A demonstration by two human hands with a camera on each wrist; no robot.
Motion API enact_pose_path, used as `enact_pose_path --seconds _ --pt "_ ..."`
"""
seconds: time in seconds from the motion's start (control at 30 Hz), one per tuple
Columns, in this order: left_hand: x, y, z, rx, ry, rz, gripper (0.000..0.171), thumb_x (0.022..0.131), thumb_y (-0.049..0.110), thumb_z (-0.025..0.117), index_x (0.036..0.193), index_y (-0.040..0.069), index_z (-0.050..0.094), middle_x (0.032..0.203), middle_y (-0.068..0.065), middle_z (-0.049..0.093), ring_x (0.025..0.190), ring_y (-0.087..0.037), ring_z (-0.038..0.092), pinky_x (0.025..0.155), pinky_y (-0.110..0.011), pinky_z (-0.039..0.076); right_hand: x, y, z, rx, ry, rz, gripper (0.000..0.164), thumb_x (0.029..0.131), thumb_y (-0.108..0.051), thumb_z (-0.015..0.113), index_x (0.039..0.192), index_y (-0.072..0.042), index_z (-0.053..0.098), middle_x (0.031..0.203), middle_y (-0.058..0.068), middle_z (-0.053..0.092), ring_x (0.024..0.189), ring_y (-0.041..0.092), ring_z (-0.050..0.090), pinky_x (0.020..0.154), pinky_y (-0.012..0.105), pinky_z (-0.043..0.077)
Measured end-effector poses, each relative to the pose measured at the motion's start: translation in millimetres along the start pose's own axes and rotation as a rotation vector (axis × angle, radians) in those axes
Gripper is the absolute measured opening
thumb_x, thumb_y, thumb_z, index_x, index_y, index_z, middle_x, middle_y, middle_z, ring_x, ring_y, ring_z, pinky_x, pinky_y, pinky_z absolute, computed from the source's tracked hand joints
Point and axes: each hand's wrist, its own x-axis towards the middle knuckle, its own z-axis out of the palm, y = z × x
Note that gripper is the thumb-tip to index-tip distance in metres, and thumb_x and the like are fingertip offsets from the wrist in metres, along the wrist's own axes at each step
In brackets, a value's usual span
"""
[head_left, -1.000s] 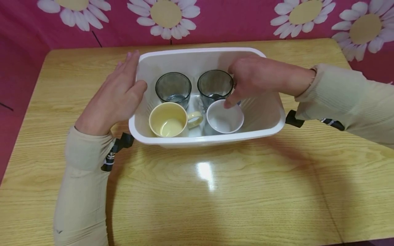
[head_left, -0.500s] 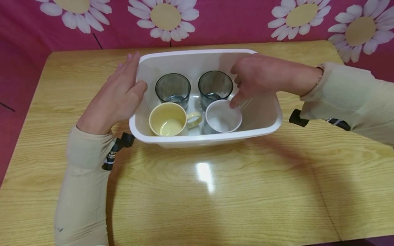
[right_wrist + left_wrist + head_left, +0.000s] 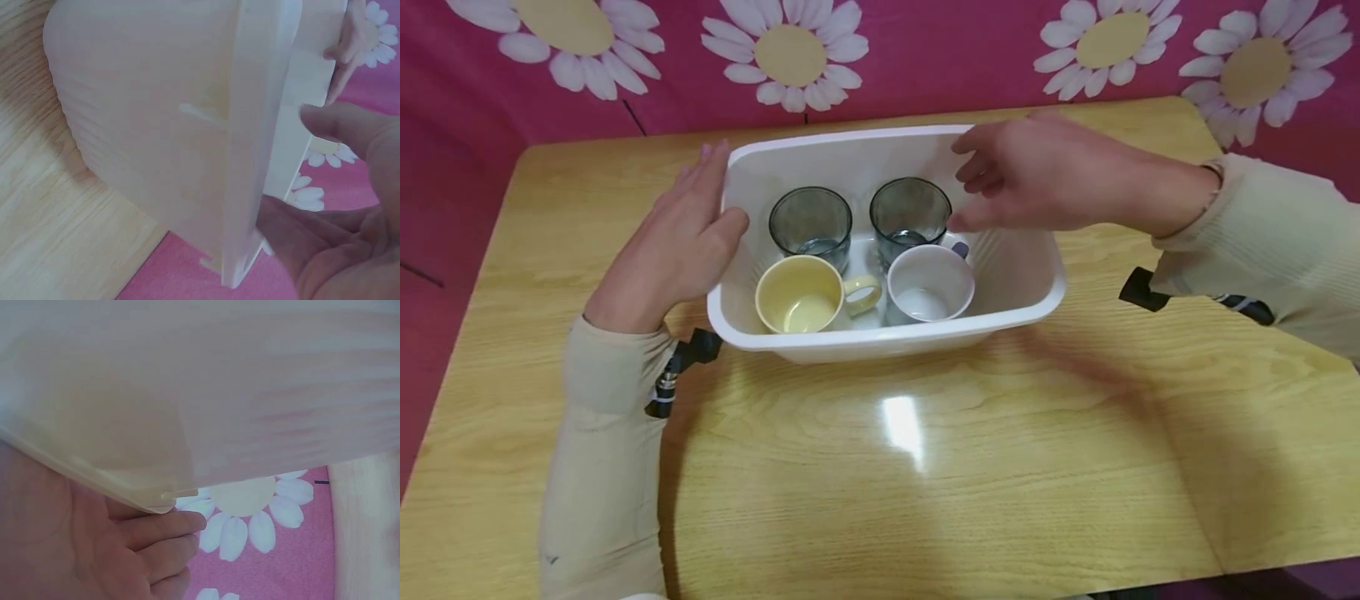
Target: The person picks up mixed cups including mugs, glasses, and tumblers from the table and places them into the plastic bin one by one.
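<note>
A white plastic basin [image 3: 880, 337] holds two dark clear glasses, a yellow mug [image 3: 801, 296] and a white mug [image 3: 930, 285] with a dark handle. All four stand upright. The left glass [image 3: 811, 221] is behind the yellow mug; the right glass [image 3: 911, 208] is behind the white one. My left hand [image 3: 673, 237] grips the basin's left rim, thumb on the inner side and fingers outside, under the rim in the left wrist view. Over the right end of the basin hovers my right hand [image 3: 1045, 175], fingers loosely bent, holding nothing.
The basin stands on a wooden table [image 3: 865, 500], towards its back edge. Behind the table hangs a pink cloth [image 3: 940, 58] printed with large white daisies. Black wrist mounts are strapped to both sleeves.
My right hand has let go of the white mug and risen up and away from it, baring the dark handle. My left hand keeps its place on the rim.
</note>
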Motion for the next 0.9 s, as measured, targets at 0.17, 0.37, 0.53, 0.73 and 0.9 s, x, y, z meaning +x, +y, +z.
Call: enact_pose_path --seconds 0.17,0.37,0.53,0.73,0.9 --pt "-3.3 -6.8 -3.3 0.012 0.002 -0.013 0.075 0.102 0.029 0.033 0.167 0.012 -0.001 0.176 -0.005 -0.002 0.165 -0.027 -0.006 0.136 -0.053 0.001 -5 4 0 0.081 0.179 -0.08 0.072 0.092 -0.038 0.076 0.15 -0.005 0.05 0.14 0.018 0.067 0.121 0.036 0.071 0.101 0.051 0.06" --pt "-7.4 -7.2 -5.4 0.076 0.056 -0.022 0.08 0.102 0.032 0.04 0.166 0.006 -0.001 0.175 -0.01 -0.003 0.165 -0.027 -0.008 0.136 -0.048 -0.003 -9 15 2 0.088 0.349 -0.186 0.056 0.094 -0.03 0.073 0.142 -0.008 0.055 0.132 0.015 0.07 0.116 0.033 0.072 0.094 0.052 0.062" --pt "-11.2 -2.9 -6.5 0.097 0.175 0.008 0.08 0.102 0.035 0.044 0.166 0.003 0.008 0.176 -0.013 0.005 0.165 -0.029 -0.004 0.137 -0.046 -0.003 -11 27 2 0.037 0.448 -0.208 0.057 0.093 -0.024 0.075 0.142 -0.007 0.053 0.134 0.018 0.066 0.12 0.037 0.066 0.095 0.057 0.059" --pt "-15.5 0.9 -14.6 0.092 0.384 0.069 0.076 0.102 0.036 0.051 0.164 0.003 0.022 0.175 -0.015 0.017 0.166 -0.031 0.003 0.137 -0.044 -0.001 -13 45 -1 -0.015 0.559 -0.2 0.058 0.092 -0.018 0.075 0.143 -0.004 0.052 0.138 0.022 0.063 0.119 0.041 0.062 0.096 0.061 0.056" --pt "-19.3 -6.0 -25.8 0.122 0.554 0.162 0.071 0.1 0.035 0.054 0.161 0.004 0.033 0.172 -0.015 0.026 0.165 -0.036 0.008 0.136 -0.046 0.001 -18 62 -6 -0.075 0.678 -0.202 0.063 0.093 -0.016 0.072 0.15 -0.01 0.046 0.14 0.022 0.061 0.117 0.041 0.062 0.103 0.038 0.057"
